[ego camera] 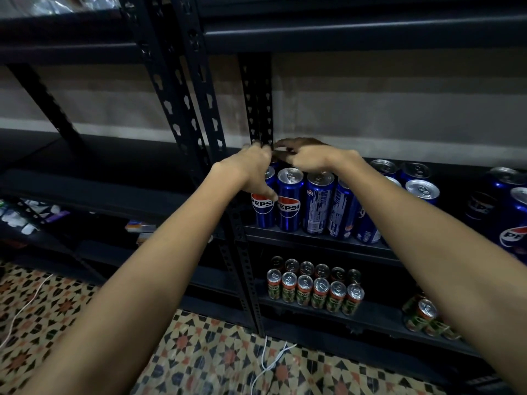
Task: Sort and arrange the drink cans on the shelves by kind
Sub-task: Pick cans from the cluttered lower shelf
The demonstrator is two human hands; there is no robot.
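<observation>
Blue Pepsi cans stand in rows on the middle shelf, beside the black upright post. My left hand arches over the leftmost front Pepsi can, thumb pressed on its front and fingers curled over its top. My right hand reaches over the cans just behind. Its fingers lie in shadow over the back row, and what they touch is hidden. More Pepsi cans stand further right. Small green-and-red cans fill two rows on the shelf below.
A loose group of green-and-red cans sits lower right, and big Pepsi cans crowd the right edge. The left shelving unit holds small packets. White cables trail over the patterned floor tiles.
</observation>
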